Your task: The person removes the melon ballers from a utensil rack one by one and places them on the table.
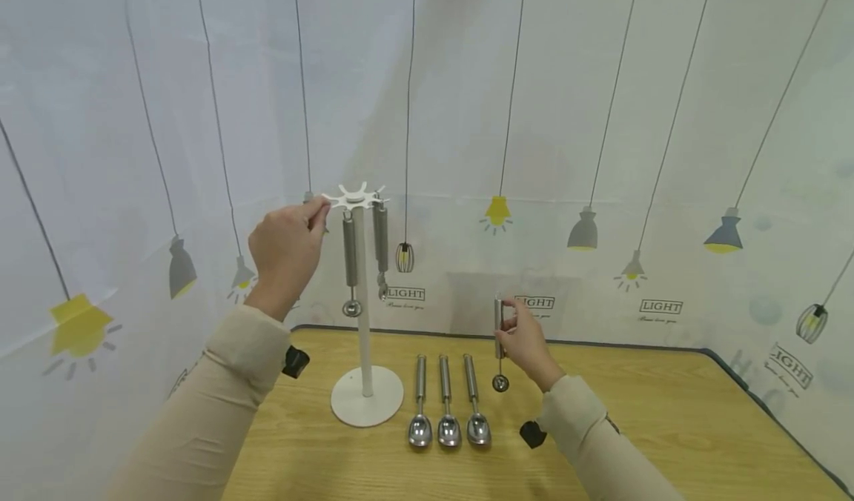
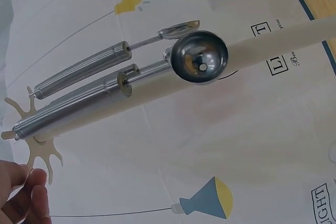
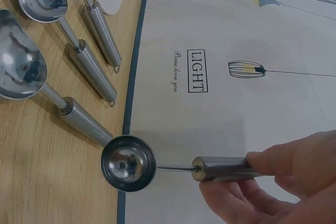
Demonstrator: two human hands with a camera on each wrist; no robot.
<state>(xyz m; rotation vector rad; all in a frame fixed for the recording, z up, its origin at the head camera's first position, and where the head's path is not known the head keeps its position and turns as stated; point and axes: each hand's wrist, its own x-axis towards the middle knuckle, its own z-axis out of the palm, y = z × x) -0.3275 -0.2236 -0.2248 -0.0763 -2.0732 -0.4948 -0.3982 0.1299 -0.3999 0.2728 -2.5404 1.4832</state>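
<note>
Left grip (image 1: 283, 250) pinches the rack (image 1: 365, 349), left of centre; a tug might tip it. Right grip (image 1: 525, 342) holds a scoop (image 3: 216, 168).

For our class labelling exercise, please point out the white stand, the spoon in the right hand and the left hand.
White stand (image 1: 363, 330): head view, on its upright pole.
Held spoon (image 3: 218, 168): right wrist view, on its handle.
Left hand (image 1: 285, 253): head view, on its back.

left sleeve (image 1: 200, 419): showing beige, creasing | right sleeve (image 1: 603, 442): showing same beige | cuffs (image 1: 250, 344): bunching thickly | black blocks (image 1: 296, 362): jutting out beside each cuff
</note>
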